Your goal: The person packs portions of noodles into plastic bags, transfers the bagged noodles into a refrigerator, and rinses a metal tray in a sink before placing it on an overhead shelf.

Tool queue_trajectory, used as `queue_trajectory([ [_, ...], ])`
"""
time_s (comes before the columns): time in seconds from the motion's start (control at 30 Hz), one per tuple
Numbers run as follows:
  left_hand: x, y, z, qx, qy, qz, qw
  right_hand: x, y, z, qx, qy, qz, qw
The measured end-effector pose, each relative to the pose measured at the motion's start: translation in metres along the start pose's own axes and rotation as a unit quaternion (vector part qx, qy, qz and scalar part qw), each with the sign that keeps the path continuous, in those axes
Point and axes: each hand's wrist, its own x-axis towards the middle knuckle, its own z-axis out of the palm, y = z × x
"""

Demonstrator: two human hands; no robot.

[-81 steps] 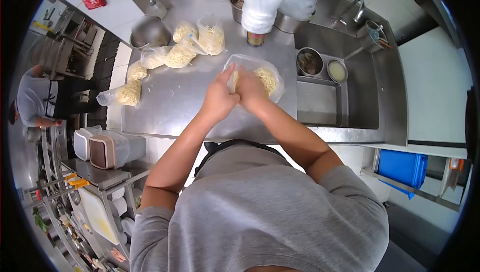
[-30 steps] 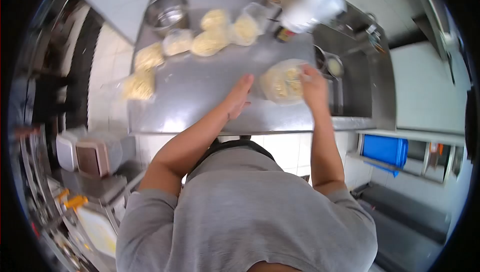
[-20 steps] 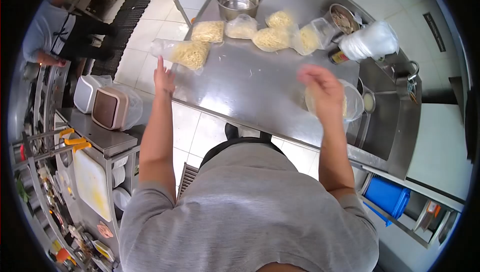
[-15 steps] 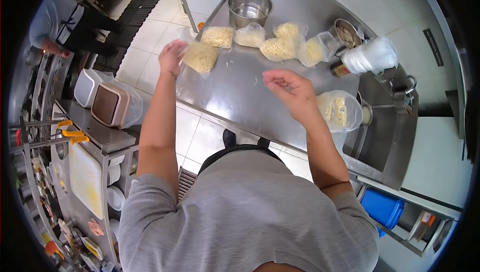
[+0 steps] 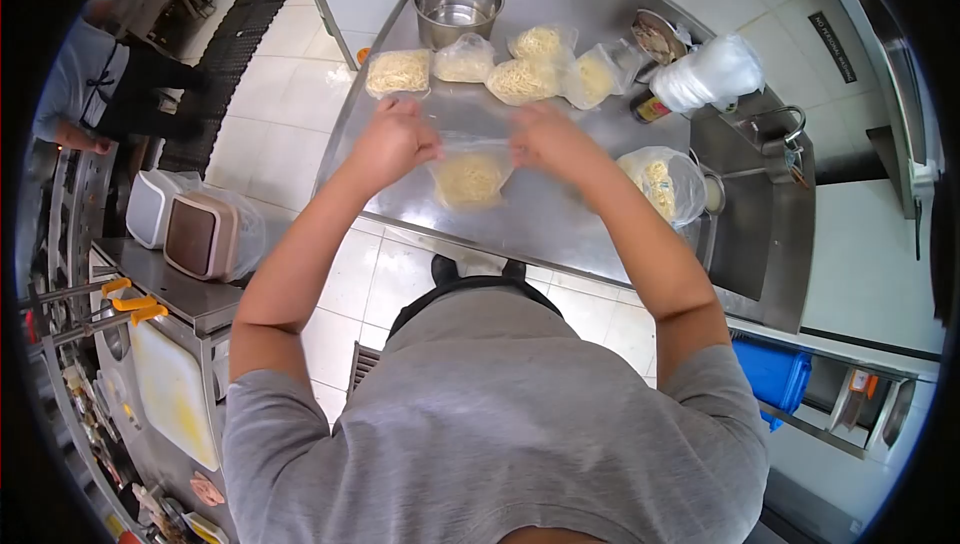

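Observation:
A clear plastic bag of noodles (image 5: 470,182) hangs over the near part of the steel counter, its top edge stretched between my hands. My left hand (image 5: 395,147) pinches the bag's left upper corner. At the right upper corner, my right hand (image 5: 548,141) has its fingers closed on the plastic; it is somewhat blurred. Beyond my hands, more bagged noodles lie in a row: a flat bag (image 5: 398,74), a paler bag (image 5: 464,60), two bags close together (image 5: 525,81) and a looser bag (image 5: 593,80). An open bag of noodles (image 5: 660,187) stands to the right.
A steel pot (image 5: 458,12) stands at the counter's back left. At the right are a bowl (image 5: 658,39), a roll of plastic bags (image 5: 708,74), a dark bottle (image 5: 650,109) and the sink (image 5: 745,229). Another person (image 5: 90,84) stands at far left.
My left hand has brought the noodle bag from the counter's left side to the middle. My right hand, earlier unoccupied, has closed on its other corner. The view has shifted slightly.

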Motion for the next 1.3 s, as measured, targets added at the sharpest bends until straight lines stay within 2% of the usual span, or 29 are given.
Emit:
queue_trajectory([
  [0.07, -0.007, 0.015, -0.01, 0.043, -0.036, 0.046, 0.997, -0.032, -0.011, -0.002, -0.004, 0.049, -0.012, 0.999],
  [0.17, -0.01, 0.041, -0.015, 0.113, -0.028, 0.083, 0.99, -0.059, -0.027, 0.001, -0.012, 0.104, -0.034, 0.994],
  [0.27, -0.014, 0.047, -0.012, 0.094, -0.037, 0.089, 0.991, -0.071, -0.038, 0.003, 0.029, 0.157, 0.011, 0.987],
  [0.37, -0.019, 0.049, -0.006, 0.039, -0.069, 0.063, 0.995, -0.077, -0.039, 0.027, 0.131, 0.21, 0.062, 0.967],
  [0.47, -0.025, 0.055, -0.005, 0.008, -0.052, 0.063, 0.997, -0.084, -0.046, 0.032, 0.212, 0.208, 0.109, 0.949],
  [0.57, -0.032, 0.056, 0.001, -0.006, -0.046, 0.075, 0.996, -0.092, -0.042, 0.031, 0.169, 0.166, 0.095, 0.967],
  [0.67, -0.034, 0.06, 0.002, -0.015, -0.05, 0.07, 0.996, -0.095, -0.043, 0.024, 0.301, 0.312, 0.109, 0.894],
  [0.73, -0.035, 0.064, 0.003, -0.035, -0.033, 0.077, 0.996, -0.088, -0.032, 0.055, 0.213, 0.254, 0.134, 0.934],
  [0.8, -0.035, 0.063, 0.004, -0.068, -0.022, 0.091, 0.993, -0.073, -0.025, 0.088, 0.257, 0.207, 0.097, 0.939],
  [0.83, -0.036, 0.058, 0.006, -0.091, -0.018, 0.099, 0.991, -0.06, -0.026, 0.098, 0.344, 0.186, 0.045, 0.919],
  [0.87, -0.037, 0.056, 0.008, -0.114, -0.014, 0.106, 0.988, -0.047, -0.024, 0.105, 0.423, 0.16, 0.097, 0.886],
  [0.9, -0.038, 0.056, 0.01, -0.154, 0.038, -0.007, 0.987, -0.033, -0.024, 0.11, 0.5, 0.131, 0.15, 0.843],
  [0.93, -0.04, 0.057, 0.01, -0.191, 0.086, -0.122, 0.97, -0.025, -0.026, 0.115, 0.573, 0.101, 0.201, 0.788],
  [0.97, -0.042, 0.056, 0.009, -0.222, 0.133, -0.233, 0.938, -0.022, -0.032, 0.114, 0.509, 0.151, 0.177, 0.829],
  [1.0, -0.05, 0.046, 0.016, -0.377, 0.083, -0.379, 0.841, -0.019, -0.039, 0.108, 0.441, 0.201, 0.15, 0.862],
  [1.03, -0.062, 0.028, 0.028, -0.51, 0.029, -0.503, 0.697, -0.017, -0.047, 0.101, 0.368, 0.251, 0.124, 0.887],
  [1.07, -0.069, 0.019, 0.035, -0.615, -0.027, -0.599, 0.511, -0.018, -0.058, 0.095, 0.308, 0.301, 0.071, 0.9],
  [1.13, -0.069, 0.042, 0.037, -0.782, -0.127, -0.478, 0.38, -0.027, -0.081, 0.082, 0.175, 0.385, -0.04, 0.905],
  [1.17, -0.068, 0.052, 0.039, -0.845, -0.174, -0.403, 0.305, -0.031, -0.092, 0.078, 0.187, 0.379, -0.041, 0.905],
  [1.23, -0.072, 0.038, 0.085, -0.853, -0.073, -0.387, 0.344, -0.035, -0.105, 0.074, 0.208, 0.367, -0.041, 0.906],
  [1.27, -0.064, 0.045, 0.087, -0.853, -0.023, -0.377, 0.361, -0.036, -0.103, 0.077, 0.264, 0.375, 0.015, 0.888],
  [1.3, -0.058, 0.05, 0.085, -0.835, -0.007, -0.369, 0.408, -0.036, -0.096, 0.081, 0.318, 0.382, 0.07, 0.865],
])
